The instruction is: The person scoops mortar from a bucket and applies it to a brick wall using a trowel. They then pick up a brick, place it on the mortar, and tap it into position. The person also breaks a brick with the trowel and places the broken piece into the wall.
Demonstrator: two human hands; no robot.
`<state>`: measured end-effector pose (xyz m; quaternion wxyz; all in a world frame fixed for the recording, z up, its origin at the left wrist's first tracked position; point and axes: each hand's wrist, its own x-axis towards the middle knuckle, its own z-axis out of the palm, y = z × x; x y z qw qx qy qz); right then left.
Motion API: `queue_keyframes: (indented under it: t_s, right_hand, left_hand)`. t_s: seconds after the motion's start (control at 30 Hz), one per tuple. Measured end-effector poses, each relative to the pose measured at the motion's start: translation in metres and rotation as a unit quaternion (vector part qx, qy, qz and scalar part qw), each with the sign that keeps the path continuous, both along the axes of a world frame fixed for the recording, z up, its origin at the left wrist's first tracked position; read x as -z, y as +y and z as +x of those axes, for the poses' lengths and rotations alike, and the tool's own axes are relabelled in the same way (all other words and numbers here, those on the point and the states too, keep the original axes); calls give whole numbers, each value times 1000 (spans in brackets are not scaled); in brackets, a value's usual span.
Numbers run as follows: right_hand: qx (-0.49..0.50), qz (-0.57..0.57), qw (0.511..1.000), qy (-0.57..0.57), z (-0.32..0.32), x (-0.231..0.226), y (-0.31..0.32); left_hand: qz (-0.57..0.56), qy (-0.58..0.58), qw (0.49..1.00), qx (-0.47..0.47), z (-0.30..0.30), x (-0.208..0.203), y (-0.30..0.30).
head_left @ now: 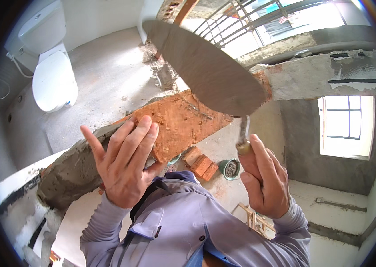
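Observation:
My left hand (128,162) lies on the left end of an orange brick (183,122), its fingers stretched out and the little finger spread wide. Its thumb is by the brick's near corner. The brick sits at the right end of a strip of wet grey mortar (70,178) along a wall top. My right hand (266,178) is closed round the wooden handle of a trowel (210,71). The broad, mortar-stained blade is raised above the brick's far right part, hiding some of it; the tip points to the far left.
Below stand several loose bricks (201,164) and a green bucket (230,169) with grey mix. A white toilet (54,75) is beyond the wall at the far left. Rough masonry (299,80) and a barred window (250,22) are at the far right. Wooden framing (254,220) lies low on the right.

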<state>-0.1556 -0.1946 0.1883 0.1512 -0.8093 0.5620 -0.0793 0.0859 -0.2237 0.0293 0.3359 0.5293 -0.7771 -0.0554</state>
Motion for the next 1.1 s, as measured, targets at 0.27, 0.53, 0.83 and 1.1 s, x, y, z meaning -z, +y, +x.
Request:
queue_keyframes:
  t_s: [0.27,0.53,0.83,1.1]
  right_hand:
    - [34,68,997,24,-16,-7,-10]
    - [34,49,998,30,-15,7,-2]
    - [-10,-19,1000,11,-10,-3,-2]
    - [-64,-12,994,89,7,12,7]
  left_hand:
    - [30,24,999,26,2,4,1]
    - [29,28,999,34,4,3,-1]
    - [52,29,998,-4,-1,-8,1]
    - [-9,61,998,-6,1,-5,10]
